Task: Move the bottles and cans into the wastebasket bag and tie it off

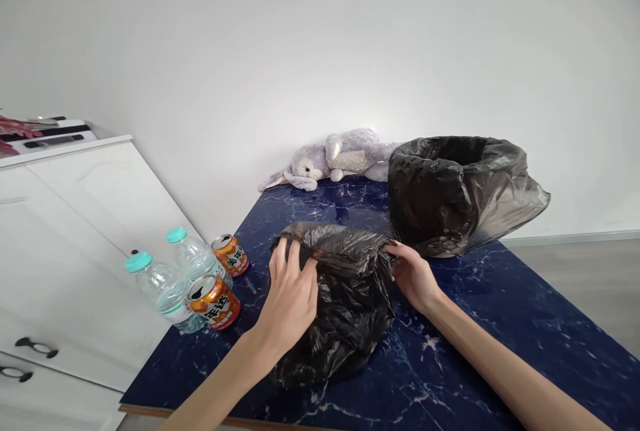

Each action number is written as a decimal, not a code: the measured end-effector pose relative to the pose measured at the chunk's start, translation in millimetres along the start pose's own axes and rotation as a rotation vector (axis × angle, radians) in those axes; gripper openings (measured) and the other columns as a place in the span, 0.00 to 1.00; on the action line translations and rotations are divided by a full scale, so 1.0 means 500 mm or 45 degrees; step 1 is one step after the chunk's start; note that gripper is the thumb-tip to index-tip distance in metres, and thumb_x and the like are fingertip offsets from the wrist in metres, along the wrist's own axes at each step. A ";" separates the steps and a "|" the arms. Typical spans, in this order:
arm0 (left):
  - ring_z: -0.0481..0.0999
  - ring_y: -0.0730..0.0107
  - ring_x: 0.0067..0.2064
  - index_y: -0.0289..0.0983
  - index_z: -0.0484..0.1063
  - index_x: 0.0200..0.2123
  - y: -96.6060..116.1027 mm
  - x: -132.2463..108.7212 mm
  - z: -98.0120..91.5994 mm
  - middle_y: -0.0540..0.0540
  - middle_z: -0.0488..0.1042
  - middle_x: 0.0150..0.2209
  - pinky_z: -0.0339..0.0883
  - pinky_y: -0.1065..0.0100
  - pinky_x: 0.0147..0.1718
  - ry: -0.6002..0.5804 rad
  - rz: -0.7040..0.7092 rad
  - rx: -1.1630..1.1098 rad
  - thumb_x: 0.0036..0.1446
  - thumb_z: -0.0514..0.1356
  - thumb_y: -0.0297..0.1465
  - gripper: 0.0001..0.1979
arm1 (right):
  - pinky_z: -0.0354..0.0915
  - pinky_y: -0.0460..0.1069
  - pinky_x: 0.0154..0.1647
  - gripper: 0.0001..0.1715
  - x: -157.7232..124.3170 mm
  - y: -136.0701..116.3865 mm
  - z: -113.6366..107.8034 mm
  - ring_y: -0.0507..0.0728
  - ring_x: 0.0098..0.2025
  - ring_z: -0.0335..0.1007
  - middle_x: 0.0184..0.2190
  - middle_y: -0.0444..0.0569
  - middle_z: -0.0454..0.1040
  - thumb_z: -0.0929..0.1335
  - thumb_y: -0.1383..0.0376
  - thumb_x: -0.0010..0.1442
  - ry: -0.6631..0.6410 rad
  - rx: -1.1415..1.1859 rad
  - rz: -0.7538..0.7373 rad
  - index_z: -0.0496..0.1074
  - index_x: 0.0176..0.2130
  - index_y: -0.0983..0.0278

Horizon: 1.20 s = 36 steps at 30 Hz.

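Black plastic bag (pixel 355 297), gripped along its upper edge by the left hand (pixel 293 287) and right hand (pixel 416 277), set apart, is probably best spread evenly between them.

the left hand (pixel 293 284) and right hand (pixel 416 276) hold the rim of a crumpled black plastic bag (pixel 353 307); two orange metal cans (pixel 221 307) stand left of the left hand.

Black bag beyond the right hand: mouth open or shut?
Open. The black bag beyond the right hand has its rim spread in a loop around a dark hollow. Contents: cannot tell, too dark.
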<state>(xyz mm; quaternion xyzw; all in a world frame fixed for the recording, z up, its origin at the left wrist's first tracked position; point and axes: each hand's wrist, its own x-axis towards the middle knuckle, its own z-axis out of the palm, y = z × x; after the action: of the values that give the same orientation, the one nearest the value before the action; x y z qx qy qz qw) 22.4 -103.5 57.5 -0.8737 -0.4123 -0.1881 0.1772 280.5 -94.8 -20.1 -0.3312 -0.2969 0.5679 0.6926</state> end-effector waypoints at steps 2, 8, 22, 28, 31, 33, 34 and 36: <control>0.54 0.23 0.74 0.33 0.77 0.58 0.000 0.010 0.000 0.28 0.62 0.67 0.60 0.26 0.67 0.066 0.025 0.079 0.68 0.54 0.20 0.19 | 0.57 0.47 0.18 0.17 0.002 -0.006 -0.003 0.51 0.21 0.59 0.23 0.40 0.71 0.80 0.55 0.45 -0.004 0.072 0.038 0.74 0.29 0.60; 0.53 0.22 0.74 0.35 0.79 0.56 0.009 0.020 0.006 0.29 0.64 0.65 0.54 0.24 0.69 0.031 0.023 0.051 0.66 0.62 0.25 0.17 | 0.52 0.45 0.13 0.19 0.002 -0.024 -0.016 0.48 0.16 0.53 0.19 0.40 0.68 0.79 0.54 0.47 -0.060 0.189 0.156 0.71 0.25 0.61; 0.55 0.15 0.73 0.32 0.81 0.57 0.021 0.051 0.057 0.24 0.66 0.69 0.44 0.21 0.71 -0.292 0.092 0.012 0.51 0.75 0.38 0.31 | 0.61 0.44 0.14 0.16 0.005 -0.003 -0.038 0.50 0.16 0.64 0.18 0.44 0.74 0.79 0.56 0.46 -0.176 0.046 0.380 0.75 0.26 0.63; 0.56 0.13 0.73 0.27 0.79 0.56 -0.002 0.043 0.062 0.20 0.71 0.64 0.44 0.20 0.70 -0.313 0.029 0.088 0.49 0.76 0.45 0.36 | 0.68 0.44 0.21 0.17 -0.005 -0.018 -0.029 0.52 0.21 0.71 0.22 0.44 0.76 0.80 0.57 0.45 -0.328 -0.023 0.376 0.74 0.29 0.62; 0.55 0.17 0.74 0.28 0.72 0.65 -0.008 0.037 0.058 0.21 0.66 0.69 0.46 0.23 0.71 -0.191 0.004 0.027 0.51 0.76 0.43 0.42 | 0.68 0.43 0.23 0.20 -0.006 -0.020 -0.024 0.52 0.24 0.71 0.22 0.44 0.75 0.80 0.53 0.45 -0.418 -0.062 0.362 0.75 0.29 0.62; 0.54 0.20 0.74 0.31 0.68 0.69 -0.010 0.032 0.050 0.24 0.63 0.71 0.47 0.25 0.71 -0.087 -0.010 -0.027 0.58 0.72 0.41 0.40 | 0.67 0.42 0.24 0.21 -0.008 -0.019 -0.021 0.51 0.24 0.69 0.23 0.44 0.74 0.81 0.52 0.46 -0.492 -0.100 0.359 0.75 0.30 0.62; 0.54 0.22 0.74 0.33 0.67 0.70 -0.010 0.029 0.043 0.25 0.63 0.72 0.48 0.26 0.71 -0.038 -0.019 -0.055 0.62 0.69 0.39 0.37 | 0.65 0.42 0.23 0.21 -0.009 -0.019 -0.019 0.50 0.23 0.67 0.23 0.43 0.74 0.81 0.51 0.47 -0.531 -0.123 0.362 0.76 0.30 0.62; 0.55 0.27 0.74 0.37 0.63 0.72 -0.011 0.021 0.023 0.29 0.62 0.72 0.50 0.29 0.71 0.057 -0.054 -0.126 0.67 0.64 0.35 0.33 | 0.60 0.42 0.20 0.22 -0.012 -0.018 -0.017 0.48 0.21 0.63 0.23 0.42 0.73 0.81 0.51 0.48 -0.610 -0.175 0.372 0.77 0.31 0.63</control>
<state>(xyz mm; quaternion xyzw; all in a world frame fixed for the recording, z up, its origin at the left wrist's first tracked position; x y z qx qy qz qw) 26.6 -87.9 53.3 -0.8681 -0.4167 -0.2313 0.1389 291.5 -103.2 -18.2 -0.2728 -0.4391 0.7022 0.4896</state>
